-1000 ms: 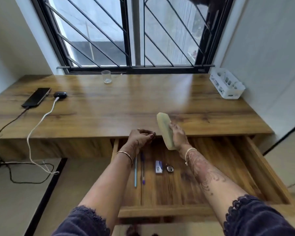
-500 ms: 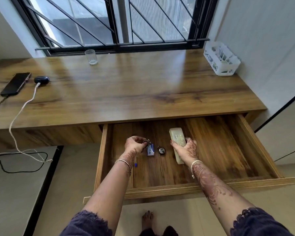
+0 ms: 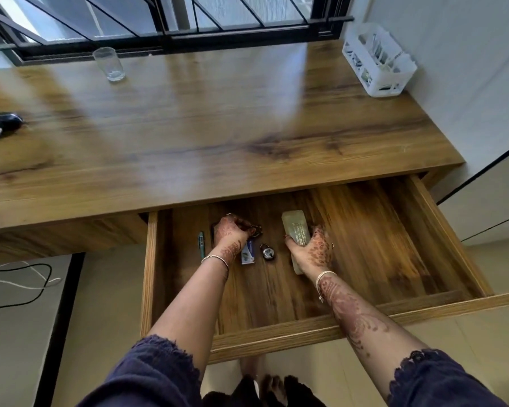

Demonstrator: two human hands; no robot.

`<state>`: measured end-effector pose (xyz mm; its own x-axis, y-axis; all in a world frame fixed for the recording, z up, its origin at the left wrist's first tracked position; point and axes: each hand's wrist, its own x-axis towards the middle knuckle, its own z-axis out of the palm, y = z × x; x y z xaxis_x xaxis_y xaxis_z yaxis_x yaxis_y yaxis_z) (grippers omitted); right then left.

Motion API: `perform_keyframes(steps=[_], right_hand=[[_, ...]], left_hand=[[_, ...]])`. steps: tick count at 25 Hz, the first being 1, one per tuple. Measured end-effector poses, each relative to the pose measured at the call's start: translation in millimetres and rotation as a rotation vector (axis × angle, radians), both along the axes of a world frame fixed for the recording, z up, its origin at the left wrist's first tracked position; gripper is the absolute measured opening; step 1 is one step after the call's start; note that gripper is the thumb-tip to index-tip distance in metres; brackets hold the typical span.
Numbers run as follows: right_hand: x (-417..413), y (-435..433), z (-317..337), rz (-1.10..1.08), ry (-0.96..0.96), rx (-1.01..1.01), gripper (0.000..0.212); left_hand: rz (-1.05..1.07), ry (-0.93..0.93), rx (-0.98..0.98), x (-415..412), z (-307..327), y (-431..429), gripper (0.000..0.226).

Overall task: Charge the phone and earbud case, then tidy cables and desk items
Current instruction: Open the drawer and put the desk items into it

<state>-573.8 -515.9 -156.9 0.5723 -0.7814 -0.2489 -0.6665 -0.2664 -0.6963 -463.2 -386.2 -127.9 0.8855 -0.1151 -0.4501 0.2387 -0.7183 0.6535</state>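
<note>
Inside wooden drawer [image 3: 276, 333], right hand [image 3: 313, 251] gripping pale oblong case [image 3: 294, 227], left hand [image 3: 229, 230] pinching perhaps keys [image 3: 256, 230]

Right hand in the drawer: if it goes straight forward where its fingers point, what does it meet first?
The right hand holds the pale case, lying along that line. Beyond it the drawer floor looks free up to the shadow under the desk; deeper is hidden.

**Gloss on wood, and small hard things**

The desk top [image 3: 218, 127] is glossy grained wood mirroring window light; the drawer [image 3: 379, 245] is duller wood. The tumbler [image 3: 109, 64] is clear glass, the basket [image 3: 376, 60] white plastic, the padlock [image 3: 268, 251] shiny metal, the earbud case [image 3: 4, 121] smooth black, the pale case [image 3: 294, 227] matt.
</note>
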Motion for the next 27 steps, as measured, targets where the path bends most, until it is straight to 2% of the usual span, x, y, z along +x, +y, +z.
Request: perform_keyframes(steps=[7,12,15,20,27], right_hand=[[0.4,0.7,-6.5,0.020,0.001,-0.060,0.080],[-5.4,0.4,0.8,0.061,0.009,-0.133,0.088],[-8.7,5.8,13.7,0.110,-0.058,-0.243,0.087],[-5.1,24.5,44.1,0.170,-0.283,-0.356,0.075],[43.9,56.5,99.4,0.305,-0.356,-0.383,0.073]], left_hand=[[-0.067,0.000,0.054,1.7,-4.2,-6.2,0.021],[-0.065,-0.093,0.025,-7.8,0.6,-3.2,0.026],[-0.060,-0.176,-0.019,-16.4,12.7,7.6,0.026],[-0.101,-0.291,-0.031,-22.8,48.8,29.8,0.021],[-0.070,-0.420,-0.045,4.6,102.1,77.1,0.021]])
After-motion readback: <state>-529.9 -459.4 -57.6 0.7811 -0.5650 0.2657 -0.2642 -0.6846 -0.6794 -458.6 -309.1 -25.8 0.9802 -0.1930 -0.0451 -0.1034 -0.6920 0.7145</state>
